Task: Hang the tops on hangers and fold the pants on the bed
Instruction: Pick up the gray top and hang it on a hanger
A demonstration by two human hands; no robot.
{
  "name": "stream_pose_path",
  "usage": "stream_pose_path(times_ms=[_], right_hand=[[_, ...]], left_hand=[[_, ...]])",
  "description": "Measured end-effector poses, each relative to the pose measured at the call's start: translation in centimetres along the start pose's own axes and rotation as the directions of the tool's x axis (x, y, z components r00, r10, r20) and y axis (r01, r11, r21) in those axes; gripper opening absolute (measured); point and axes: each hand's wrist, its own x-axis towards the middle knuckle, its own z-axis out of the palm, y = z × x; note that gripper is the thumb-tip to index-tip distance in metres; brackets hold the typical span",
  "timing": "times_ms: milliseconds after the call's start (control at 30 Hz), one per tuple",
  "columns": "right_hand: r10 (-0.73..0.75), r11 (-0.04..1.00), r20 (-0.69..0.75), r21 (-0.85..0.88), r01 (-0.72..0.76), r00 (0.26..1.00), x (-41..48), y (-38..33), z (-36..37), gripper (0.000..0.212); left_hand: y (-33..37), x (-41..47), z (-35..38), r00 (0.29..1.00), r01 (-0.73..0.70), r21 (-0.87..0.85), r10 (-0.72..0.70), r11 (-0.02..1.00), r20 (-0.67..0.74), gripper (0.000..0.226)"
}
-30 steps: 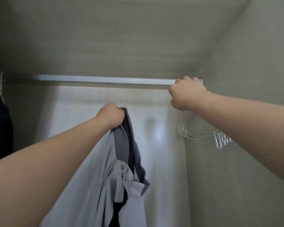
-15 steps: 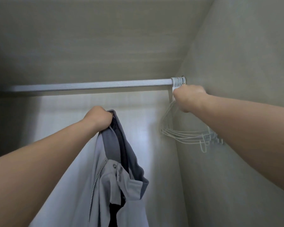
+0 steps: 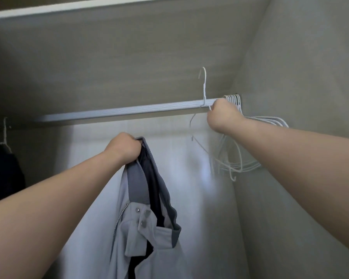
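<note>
Left hand (image 3: 123, 148) clamps the grey zip-up jacket (image 3: 137, 228); right hand (image 3: 223, 115) pinches a thin white wire hanger (image 3: 204, 91) — I'd expect it snagging the bunched white hangers (image 3: 233, 99).

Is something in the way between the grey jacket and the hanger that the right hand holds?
Nothing visible. The left hand holds the jacket by its collar below the rod; the right hand holds the hanger, hook above the rod. The spare hangers hang beyond it.
</note>
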Motion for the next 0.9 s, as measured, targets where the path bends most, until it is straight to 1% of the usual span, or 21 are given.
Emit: stream_pose_path(times_ms=[67, 167, 233, 333, 367, 400, 467, 533, 600, 667, 700, 800, 900], right_hand=[[0.037, 0.985, 0.016, 0.166, -0.039, 0.999, -1.2, -0.1, 1.2, 0.010], [0.086, 0.908, 0.008, 0.412, -0.082, 0.996, -3.2, -0.1, 3.0, 0.011], [0.114, 0.854, -0.029, 0.514, -0.083, 0.993, -4.3, 0.2, 4.1, 0.011], [0.118, 0.763, -0.078, 0.645, -0.041, 0.990, -5.5, 0.8, 5.7, 0.020], [0.137, 0.737, -0.071, 0.673, -0.054, 0.988, -5.8, 1.0, 6.3, 0.022], [0.162, 0.707, -0.035, 0.702, -0.091, 0.986, -6.1, 1.1, 6.8, 0.024], [0.201, 0.600, 0.121, 0.769, -0.220, 0.972, -6.6, 1.4, 8.0, 0.023], [0.205, 0.499, 0.277, 0.795, -0.344, 0.939, -7.3, 1.6, 9.0, 0.018], [0.192, 0.485, 0.355, 0.776, -0.402, 0.915, -8.3, 1.7, 10.1, 0.014], [0.168, 0.476, 0.392, 0.771, -0.423, 0.905, -9.8, 1.3, 10.7, 0.012], [0.155, 0.455, 0.403, 0.781, -0.427, 0.902, -10.6, 1.0, 10.9, 0.012], [0.127, 0.367, 0.400, 0.831, -0.417, 0.908, -13.6, -0.2, 10.4, 0.014], [0.110, 0.279, 0.380, 0.875, -0.395, 0.918, -17.7, -1.2, 9.1, 0.014]], left_hand=[[-0.5, -0.3, -0.5, 1.000, -0.002, 0.051, 0.002, 0.999, -0.006, 0.038], [-1.3, -0.7, -1.4, 1.000, 0.022, 0.145, -0.020, 0.989, -0.016, 0.037], [-1.9, -0.9, -1.9, 0.999, 0.037, 0.143, -0.037, 0.989, -0.006, 0.036], [-3.1, -1.1, -2.4, 0.998, 0.064, 0.093, -0.064, 0.994, 0.002, 0.037], [-3.5, -1.2, -2.5, 0.997, 0.072, 0.072, -0.072, 0.995, 0.005, 0.038], [-4.0, -1.3, -2.7, 0.997, 0.080, 0.055, -0.081, 0.995, 0.009, 0.039], [-4.9, -1.6, -3.0, 0.996, 0.091, 0.048, -0.091, 0.995, 0.013, 0.039], [-5.8, -2.0, -3.3, 0.995, 0.101, 0.065, -0.102, 0.993, 0.007, 0.042], [-6.6, -2.4, -3.7, 0.994, 0.112, 0.099, -0.112, 0.989, -0.005, 0.044], [-7.3, -3.1, -4.1, 0.992, 0.129, 0.119, -0.129, 0.984, -0.011, 0.044], [-7.6, -3.4, -4.2, 0.991, 0.137, 0.116, -0.137, 0.984, -0.011, 0.045], [-8.8, -4.3, -4.4, 0.988, 0.155, 0.082, -0.155, 0.984, -0.014, 0.042], [-10.2, -5.0, -4.5, 0.987, 0.158, 0.086, -0.159, 0.984, 0.003, 0.037]])
